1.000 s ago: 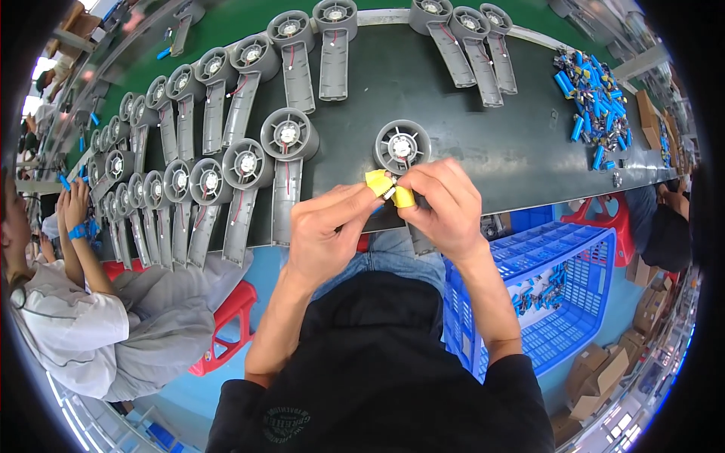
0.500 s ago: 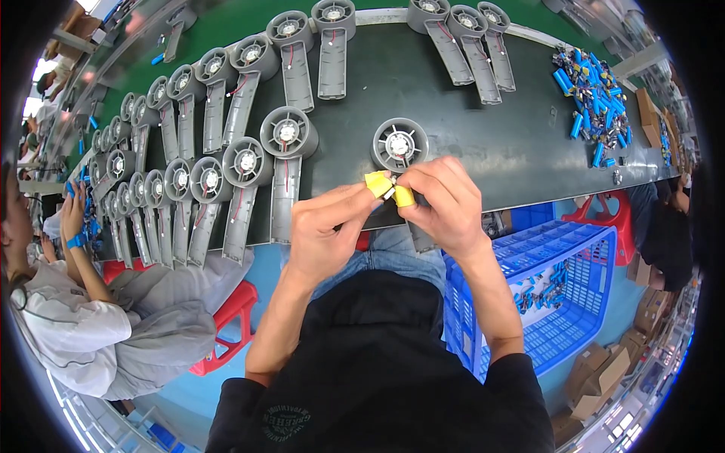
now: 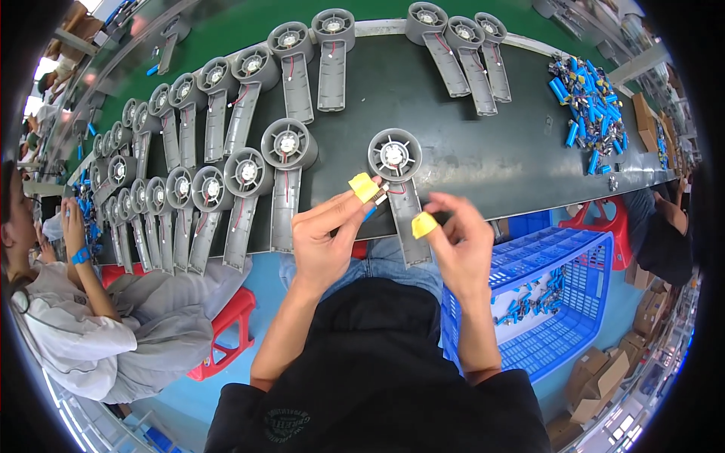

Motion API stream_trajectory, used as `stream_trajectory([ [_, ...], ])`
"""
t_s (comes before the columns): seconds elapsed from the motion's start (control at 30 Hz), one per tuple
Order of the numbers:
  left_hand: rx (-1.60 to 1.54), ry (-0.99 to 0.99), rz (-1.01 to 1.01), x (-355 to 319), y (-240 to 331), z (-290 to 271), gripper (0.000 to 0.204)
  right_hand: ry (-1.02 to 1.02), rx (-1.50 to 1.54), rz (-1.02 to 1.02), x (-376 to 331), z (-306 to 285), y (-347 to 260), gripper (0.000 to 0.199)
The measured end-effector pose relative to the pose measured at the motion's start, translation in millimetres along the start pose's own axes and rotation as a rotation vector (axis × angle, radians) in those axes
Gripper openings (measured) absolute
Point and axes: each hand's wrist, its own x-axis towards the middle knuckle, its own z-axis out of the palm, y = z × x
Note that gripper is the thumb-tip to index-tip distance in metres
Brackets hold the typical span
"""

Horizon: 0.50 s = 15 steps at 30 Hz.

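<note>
My left hand [image 3: 328, 238] is closed on a blue battery cell [image 3: 370, 213] with a small circuit board [image 3: 380, 195] at its end. A yellow wrap [image 3: 362, 186] covers its index fingertip. My right hand [image 3: 464, 245] is apart from it, to the right, with its fingers spread and slightly blurred. Another yellow wrap [image 3: 424, 225] appears on its thumb tip, and I see nothing held there. Between and beyond both hands lies a grey fan housing [image 3: 395, 155], its open trough-like handle [image 3: 410, 226] pointing toward me. The board's end overlaps the top of that handle.
Rows of similar grey fan housings [image 3: 288, 143] line the dark table [image 3: 483, 166] at left and back. Loose blue cells [image 3: 589, 106] are piled at right. A blue crate [image 3: 563, 355] stands below, right. A co-worker [image 3: 83, 325] sits at left near a red stool [image 3: 234, 325].
My hands have come apart: the right has moved right and down and its fingers have opened. The left keeps the cell, which now shows more, slightly left and lower.
</note>
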Motion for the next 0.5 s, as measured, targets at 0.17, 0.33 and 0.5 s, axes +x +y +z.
stream_trajectory([
  [0.17, -0.102, -0.007, -0.103, 7, 7, 1, 0.026, -0.179, 0.272, 0.183, -9, 8, 8, 0.031],
  [0.33, -0.319, 0.175, -0.166, 76, 53, -1, 0.024, -0.107, 0.27, 0.125, 55, 3, -54, 0.032],
  [0.5, 0.165, 0.159, -0.009, 239, 36, -35, 0.031, -0.068, -0.116, -0.288, 222, 30, -89, 0.035],
])
